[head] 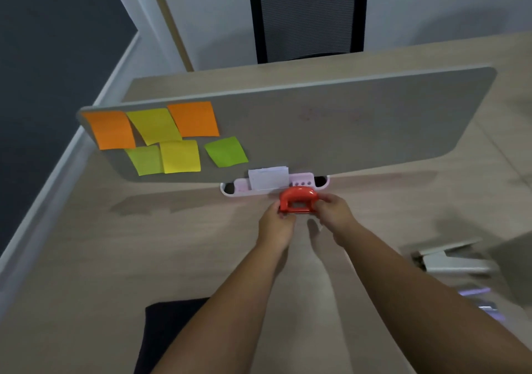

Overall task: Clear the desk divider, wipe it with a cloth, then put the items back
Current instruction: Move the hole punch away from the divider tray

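A grey desk divider [345,120] stands across the wooden desk. Several orange, yellow and green sticky notes [161,137] are stuck on its left part. At its foot sits a pale pink organiser tray [299,179] with a white paper pad [267,178] upright in it. Just in front of the tray is a red hole punch [298,199]. My left hand [275,227] grips its left end and my right hand [334,215] grips its right end, holding it right above the desk surface.
A dark cloth [169,324] lies on the desk near the front edge, left of my arms. Blurred white and grey items [457,261] lie at the right. A black mesh chair [308,16] stands behind the desk.
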